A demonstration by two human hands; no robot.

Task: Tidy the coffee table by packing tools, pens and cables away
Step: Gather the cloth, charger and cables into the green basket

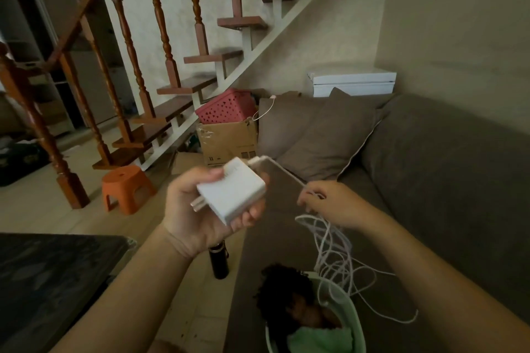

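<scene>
Head view: the white power adapter [231, 190] is held up in the air over the left end of the sofa [430, 180]. It lies in the left hand [198, 209], whose thumb and curled fingers grip the block round its sides, with the metal prongs pointing away from the sofa's back. The block looks hard, smooth and compact, with some weight to it. It is best held round the body as it is now, not by the prongs or the plug joint.

The white cable [329, 228] runs taut from the adapter's top corner to the right hand [329, 203] above the sofa seat. That hand is nearly closed, and its fingers seem to pinch the cable, though blur hides the exact contact. Below the hand the cable drops in loose, tangled loops towards a green basket [348, 305] on the sofa seat. It is thin, light and limp and likely to snag, so I judge it best gathered coil by coil.

The dark counter [57, 281] stands left of the sofa.
</scene>
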